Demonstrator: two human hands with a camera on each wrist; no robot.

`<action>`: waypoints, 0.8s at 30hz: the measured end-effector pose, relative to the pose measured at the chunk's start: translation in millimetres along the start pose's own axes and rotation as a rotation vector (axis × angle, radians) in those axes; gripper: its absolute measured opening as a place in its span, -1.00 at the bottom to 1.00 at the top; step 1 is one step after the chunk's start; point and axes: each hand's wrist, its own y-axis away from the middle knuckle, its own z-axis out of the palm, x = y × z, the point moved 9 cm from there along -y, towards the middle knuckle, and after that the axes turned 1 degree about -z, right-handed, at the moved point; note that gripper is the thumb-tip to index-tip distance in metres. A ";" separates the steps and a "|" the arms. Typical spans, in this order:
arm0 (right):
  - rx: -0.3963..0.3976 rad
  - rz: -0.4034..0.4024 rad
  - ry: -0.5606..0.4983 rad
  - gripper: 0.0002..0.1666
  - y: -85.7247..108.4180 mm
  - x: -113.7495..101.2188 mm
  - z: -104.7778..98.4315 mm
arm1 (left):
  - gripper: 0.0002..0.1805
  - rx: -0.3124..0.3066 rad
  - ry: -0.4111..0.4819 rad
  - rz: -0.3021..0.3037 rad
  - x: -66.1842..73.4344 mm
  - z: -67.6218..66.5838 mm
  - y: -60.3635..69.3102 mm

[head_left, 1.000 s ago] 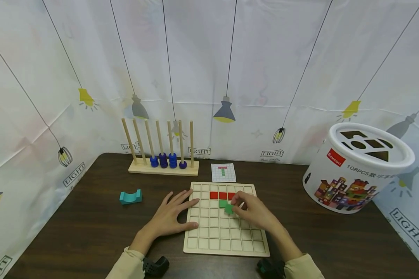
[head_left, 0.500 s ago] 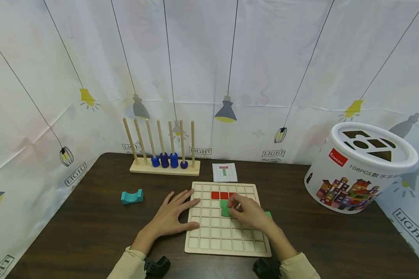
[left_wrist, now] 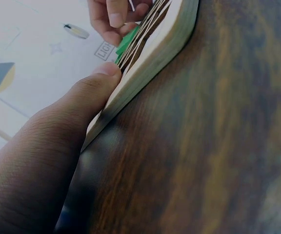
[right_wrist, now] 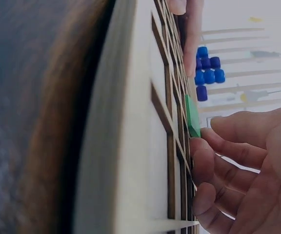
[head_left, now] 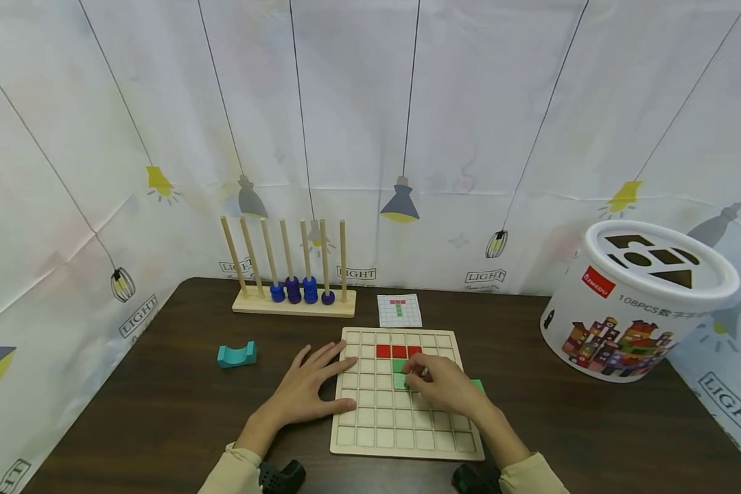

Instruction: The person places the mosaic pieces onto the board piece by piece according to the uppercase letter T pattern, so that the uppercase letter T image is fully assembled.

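On the wooden grid board three red tiles form a row, with a green tile below the middle one. Under that lies a second green tile, at my right hand's fingertips. Seen from the right wrist, the loosely bent fingers of my right hand touch the edge of the green tile, and the thumb stands apart from it. My left hand spreads over the board's left edge, fingers extended and thumb resting on the rim.
Behind the board lies a pattern card. A bead stand with blue and purple beads is at the back left; a teal arch block sits left. A white tub stands right. More green shows behind my right wrist.
My right hand has lowered the green tile from a tilted position onto the board under the first green one, and its grip has loosened. My left hand stays on the board's edge.
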 end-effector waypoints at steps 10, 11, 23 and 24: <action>-0.038 -0.029 -0.029 -0.81 2.8 1.5 -13.0 | -0.16 -0.011 -0.002 -0.011 -1.2 -1.0 -0.2; -0.045 -0.032 -0.031 -0.80 3.5 3.3 -15.0 | -0.16 -0.012 -0.003 -0.012 -1.2 -0.9 0.0; -0.168 -0.031 -0.055 -0.73 15.2 22.7 -35.2 | -0.18 -0.002 -0.005 -0.014 3.1 -3.2 -0.5; -0.184 -0.027 -0.056 -0.74 16.4 23.5 -36.1 | -0.17 -0.005 -0.006 -0.016 2.8 -3.0 -0.5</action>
